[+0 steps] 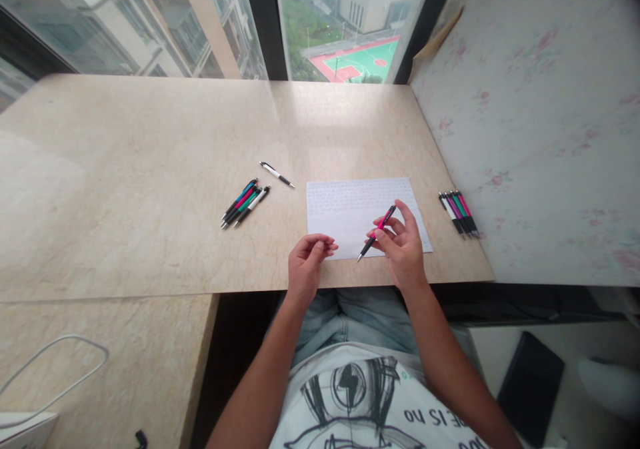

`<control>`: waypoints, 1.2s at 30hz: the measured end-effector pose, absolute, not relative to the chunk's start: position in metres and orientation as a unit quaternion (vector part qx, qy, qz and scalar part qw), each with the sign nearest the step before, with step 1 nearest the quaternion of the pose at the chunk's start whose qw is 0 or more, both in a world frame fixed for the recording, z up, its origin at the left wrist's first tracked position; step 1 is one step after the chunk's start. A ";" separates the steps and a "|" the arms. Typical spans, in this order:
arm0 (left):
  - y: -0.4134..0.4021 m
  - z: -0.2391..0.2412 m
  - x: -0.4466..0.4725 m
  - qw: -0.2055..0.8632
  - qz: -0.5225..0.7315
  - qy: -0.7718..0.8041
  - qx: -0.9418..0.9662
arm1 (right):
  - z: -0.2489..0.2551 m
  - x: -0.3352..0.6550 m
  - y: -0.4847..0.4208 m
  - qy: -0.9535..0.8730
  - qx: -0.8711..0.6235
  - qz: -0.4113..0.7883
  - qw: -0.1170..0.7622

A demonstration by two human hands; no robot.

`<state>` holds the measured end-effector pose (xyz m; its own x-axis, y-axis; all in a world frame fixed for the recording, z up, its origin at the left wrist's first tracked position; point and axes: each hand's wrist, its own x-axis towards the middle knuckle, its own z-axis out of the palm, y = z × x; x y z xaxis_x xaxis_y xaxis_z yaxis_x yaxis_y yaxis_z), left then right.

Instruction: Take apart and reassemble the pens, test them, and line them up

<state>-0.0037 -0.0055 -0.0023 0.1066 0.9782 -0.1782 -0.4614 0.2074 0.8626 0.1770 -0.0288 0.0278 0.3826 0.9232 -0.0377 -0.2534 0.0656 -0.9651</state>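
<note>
My right hand (404,246) grips a pink and black ballpoint pen (379,229) between thumb and fingers, its tip pointing down to the left. The pen is held over the lower right part of a sheet of paper (345,229), which has lines of small writing across its upper half. At the sheet's lower left corner is my left hand (310,257), fingers curled together against the thumb, with nothing visible in them. A white and black pen (277,174) lies alone to the left of the sheet.
A bunch of several pens (245,204) in mixed colours lies left of the sheet. Another row of several pens (459,214) rests on the right by the patterned wall (545,136). Windows rise behind the stone counter (165,142). A cable (75,337) lies at lower left.
</note>
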 end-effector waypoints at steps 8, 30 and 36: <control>-0.006 -0.001 -0.003 0.669 0.541 0.393 0.326 | 0.026 0.177 -0.030 -0.329 -0.507 0.425 0.674; -0.005 -0.002 -0.004 0.670 0.536 0.398 0.325 | 0.023 0.180 -0.026 -0.306 -0.529 0.370 0.700; -0.007 0.000 -0.002 0.660 0.539 0.410 0.327 | 0.016 0.180 -0.020 -0.273 -0.569 0.374 0.679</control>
<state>-0.0022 -0.0070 0.0002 0.0835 0.9784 -0.1893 -0.4427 0.2066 0.8725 0.1801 -0.0196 0.0163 0.5715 0.8188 -0.0544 -0.1966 0.0722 -0.9778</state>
